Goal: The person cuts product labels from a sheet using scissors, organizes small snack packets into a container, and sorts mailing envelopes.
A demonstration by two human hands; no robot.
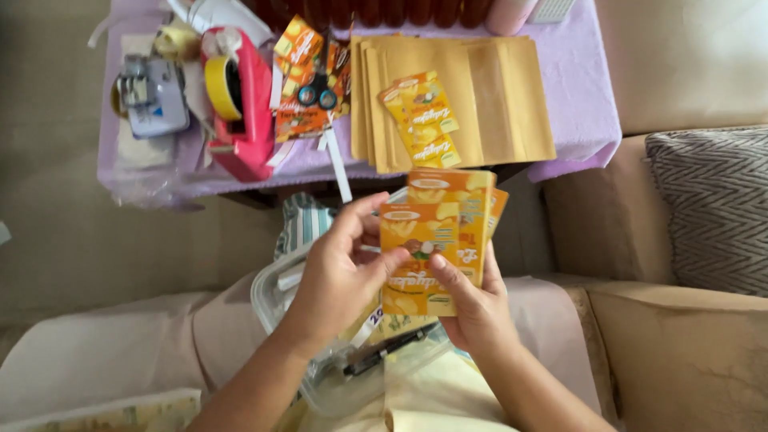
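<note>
Head view, looking down at lap and low table. Both hands raised over the lap, sharing a small stack of orange-yellow snack packets [436, 232]; right hand [476, 308] supports the stack from below and behind, fingers curled round its lower edge, thumb pressed on the front of the foremost packet; left hand [340, 276] at the stack's left edge, thumb and fingertips pinched on the front packet (fingers narrow, not splayed). At least three packets fanned, the rear ones showing above and to the right.

Beneath the hands: clear plastic container [320, 364] on the lap, black pen [392, 350] lying in or across it; exact contact cannot be told.

Table covered with lilac cloth [580, 88]; on it a fanned pile of tan padded envelopes [488, 96], two more packets [422, 116] lying on top of the envelopes; left of these a loose heap of similar packets with scissors [318, 84] resting on it; red tape dispenser [244, 108] with yellow roll; grey-white device [152, 96] at far left, kind unclear.

Grey patterned cushion [712, 208] on the sofa to the right.
</note>
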